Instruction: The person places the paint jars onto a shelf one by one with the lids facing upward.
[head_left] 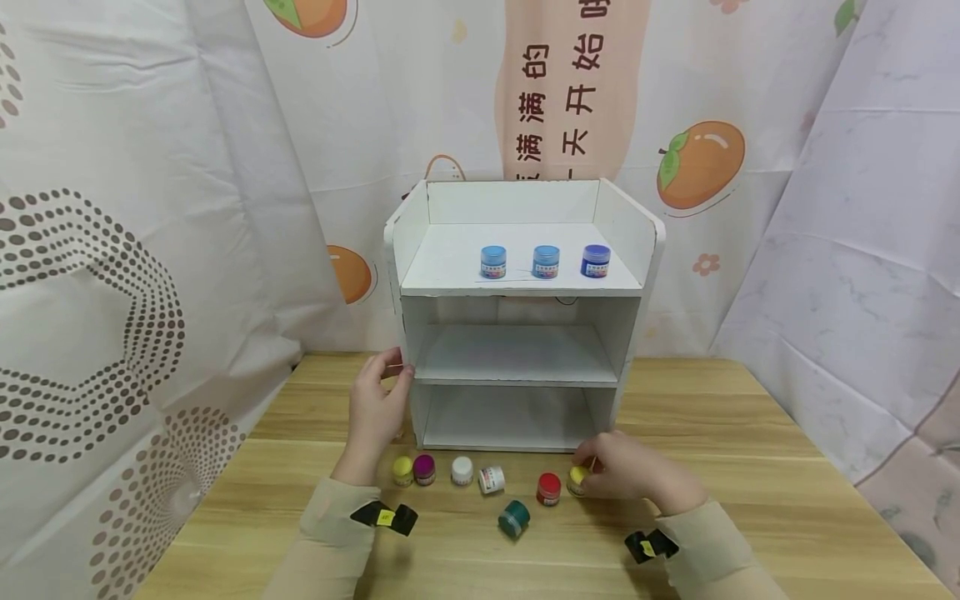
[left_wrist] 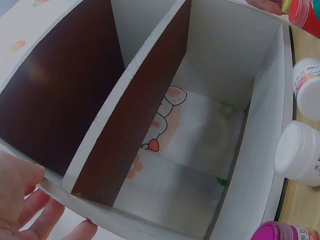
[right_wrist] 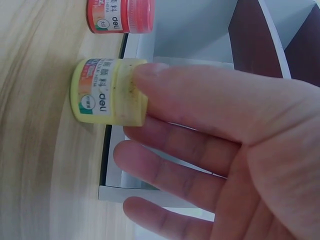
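Note:
My left hand holds the left side panel of a small white shelf unit, thumb at its front edge and fingers along the outer side. By the shelf's front right corner, my right hand pinches the lid of a yellow paint jar, which stands upright at the table. Just left of that jar is a red paint jar. Two light blue paint jars and a dark blue one stand on the shelf's top level. Its two lower levels hold no jars.
Along the shelf's front on the wooden table are another yellow jar, a purple jar, a white jar, a tipped white jar and a tilted dark green jar. A printed curtain hangs behind.

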